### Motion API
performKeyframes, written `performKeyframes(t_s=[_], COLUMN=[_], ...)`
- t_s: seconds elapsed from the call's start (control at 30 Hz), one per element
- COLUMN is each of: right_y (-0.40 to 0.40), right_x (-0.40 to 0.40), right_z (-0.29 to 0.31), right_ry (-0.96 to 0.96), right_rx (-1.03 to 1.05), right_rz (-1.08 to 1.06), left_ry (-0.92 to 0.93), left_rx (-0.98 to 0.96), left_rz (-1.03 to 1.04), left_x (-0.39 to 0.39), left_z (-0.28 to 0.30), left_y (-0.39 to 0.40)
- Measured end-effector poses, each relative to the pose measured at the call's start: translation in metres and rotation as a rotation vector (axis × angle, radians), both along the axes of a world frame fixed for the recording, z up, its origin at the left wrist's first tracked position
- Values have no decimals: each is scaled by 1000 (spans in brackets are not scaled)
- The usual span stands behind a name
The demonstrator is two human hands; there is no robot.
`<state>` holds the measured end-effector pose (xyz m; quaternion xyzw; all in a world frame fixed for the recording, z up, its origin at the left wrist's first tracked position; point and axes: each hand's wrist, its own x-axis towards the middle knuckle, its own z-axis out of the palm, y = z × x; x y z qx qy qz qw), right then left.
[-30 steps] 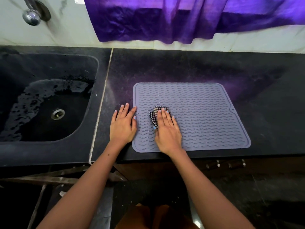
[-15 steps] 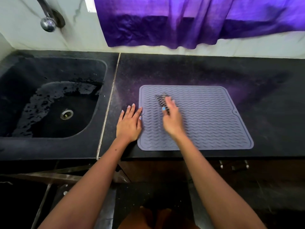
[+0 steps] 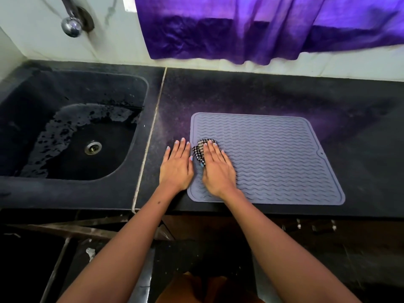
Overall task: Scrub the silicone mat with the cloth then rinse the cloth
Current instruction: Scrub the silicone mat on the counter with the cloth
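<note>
A grey silicone mat (image 3: 273, 156) with wavy ridges lies flat on the black counter. A small black-and-white checked cloth (image 3: 199, 152) sits on the mat's left part, mostly covered by my right hand (image 3: 217, 169), which presses flat on it with fingers extended. Only the cloth's far and left edges show. My left hand (image 3: 177, 165) lies flat, fingers apart, on the counter at the mat's left edge, its thumb side touching the mat.
A black sink (image 3: 72, 136) with wet patches and a metal drain (image 3: 93, 147) is to the left. A chrome tap (image 3: 72, 27) is mounted on the wall above it. A purple curtain (image 3: 262, 27) hangs over the back wall.
My right hand has slid the cloth back toward me and to the left on the mat, after pushing it farther away half a second ago. My left hand stays at the mat's edge.
</note>
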<state>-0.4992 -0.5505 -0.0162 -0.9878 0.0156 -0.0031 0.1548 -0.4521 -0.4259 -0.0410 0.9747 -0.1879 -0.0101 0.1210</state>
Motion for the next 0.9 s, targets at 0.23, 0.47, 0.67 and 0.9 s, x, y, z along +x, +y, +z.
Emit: performKeyframes(t_s=[0.23, 0.47, 0.67, 0.9], right_y=[2, 35, 26, 4], right_x=[13, -17, -6, 20], right_z=[44, -1, -1, 26], right_ry=[3, -45, -6, -30], right_rx=[454, 22, 93, 1044], right_rz=[-269, 25, 64, -410], left_ry=[56, -7, -39, -15], left_rx=[52, 47, -12, -41], left_rz=[-135, -165, -136, -99], left_x=[6, -8, -9, -9], left_z=[4, -1, 0, 1], left_y=[17, 26, 24, 22])
